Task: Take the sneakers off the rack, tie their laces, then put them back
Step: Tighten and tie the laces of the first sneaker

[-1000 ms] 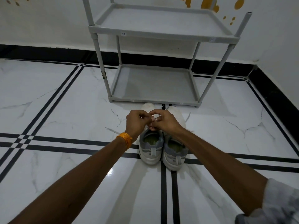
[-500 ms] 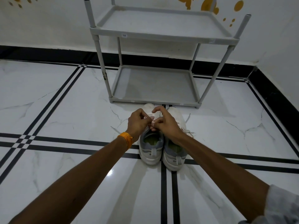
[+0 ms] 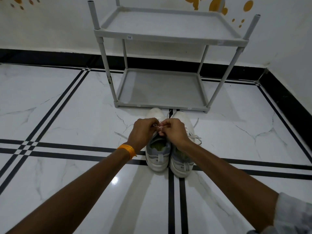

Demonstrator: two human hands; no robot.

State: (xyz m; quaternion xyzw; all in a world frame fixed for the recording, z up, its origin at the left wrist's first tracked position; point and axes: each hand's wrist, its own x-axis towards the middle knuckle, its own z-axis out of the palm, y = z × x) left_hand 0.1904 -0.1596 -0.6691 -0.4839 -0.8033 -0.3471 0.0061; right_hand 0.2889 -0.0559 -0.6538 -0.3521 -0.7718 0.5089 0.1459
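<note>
Two white and grey sneakers stand side by side on the marble floor, toes toward the rack. Over the left sneaker (image 3: 157,157) my left hand (image 3: 143,132) and my right hand (image 3: 174,131) meet, each pinching part of its white lace. The right sneaker (image 3: 182,162) lies partly under my right wrist; its loose lace (image 3: 195,137) trails out to the right. One end of the left sneaker's lace (image 3: 120,135) lies on the floor to the left. The grey two-shelf rack (image 3: 168,38) stands just beyond the toes, both shelves bare.
The rack's lower shelf edge (image 3: 152,105) is a short way past the toes. White walls with a black skirting (image 3: 287,102) close the back and right. An orange band (image 3: 127,150) sits on my left wrist.
My hands have stayed on the left sneaker's lace, shifting only slightly. The fingers have worked closer together and my right index finger has folded down.
</note>
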